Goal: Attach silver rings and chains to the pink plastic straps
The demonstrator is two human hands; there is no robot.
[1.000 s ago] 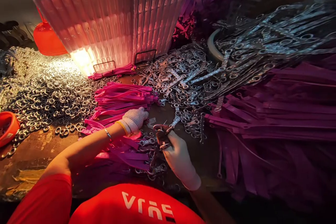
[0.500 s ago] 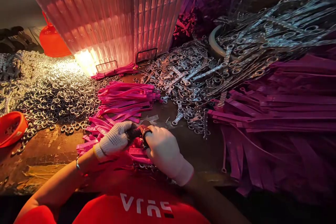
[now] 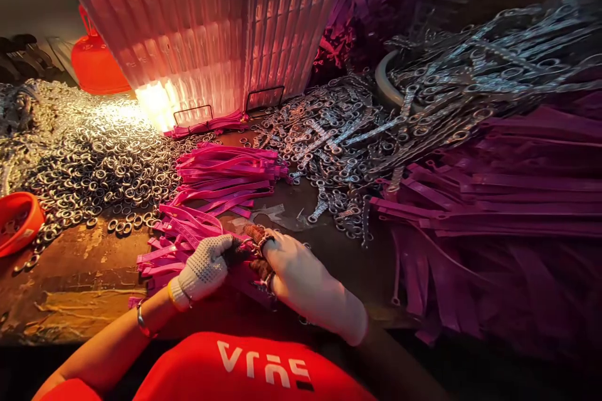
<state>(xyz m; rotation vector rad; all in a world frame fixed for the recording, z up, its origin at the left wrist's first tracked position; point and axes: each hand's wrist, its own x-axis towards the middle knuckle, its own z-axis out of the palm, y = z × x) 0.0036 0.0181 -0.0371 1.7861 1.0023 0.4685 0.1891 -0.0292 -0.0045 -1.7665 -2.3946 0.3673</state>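
Observation:
My left hand (image 3: pixel 207 269) wears a white dotted glove with dark fingertips, its thumb and fingers pinched on the end of a pink strap (image 3: pixel 244 276). Facing it, my right hand (image 3: pixel 301 279), in a pale glove with brown and dark fingertips, has its fingers curled at the same strap end. Small shiny metal bits show by the right fingers; what those fingers grip is mostly hidden. Under and behind the hands lies a heap of short pink straps (image 3: pixel 226 169) with looped ends.
Loose metal rings (image 3: pixel 117 169) cover the left of the table, near an orange bowl (image 3: pixel 21 225). Silvery straps with ring ends (image 3: pixel 329 131) spread behind on the right, below longer ones. Long purple straps (image 3: pixel 493 200) pile at right. A ribbed translucent panel (image 3: pixel 197 25) stands behind, beside a red lamp (image 3: pixel 96 66).
Both hands have moved slightly down toward me, and their fingertips have parted a little. The pink strap end shows between them now.

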